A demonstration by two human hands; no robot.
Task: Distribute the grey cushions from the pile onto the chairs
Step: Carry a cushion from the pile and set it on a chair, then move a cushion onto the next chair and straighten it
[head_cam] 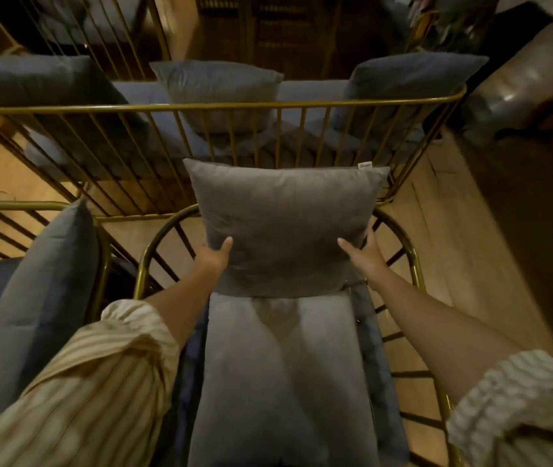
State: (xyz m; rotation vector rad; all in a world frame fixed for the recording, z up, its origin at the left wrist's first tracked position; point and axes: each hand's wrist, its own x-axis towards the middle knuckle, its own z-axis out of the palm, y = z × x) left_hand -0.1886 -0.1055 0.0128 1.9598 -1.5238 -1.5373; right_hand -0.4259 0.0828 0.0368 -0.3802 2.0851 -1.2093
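Note:
A grey square cushion [285,224] stands upright against the curved back of a gold wire chair [154,251], resting on the chair's grey seat pad [278,382]. My left hand [214,257] grips its lower left edge with the thumb on the front. My right hand [366,254] holds its lower right edge, fingers behind it. Another grey cushion [39,298] leans upright on the neighbouring chair at the left.
Behind the chair stands a gold wire bench [221,104] with three grey cushions on it, at left [42,82], middle [218,85] and right [410,79]. A brown leather seat [531,82] is at the far right. Wooden floor [453,247] shows to the right.

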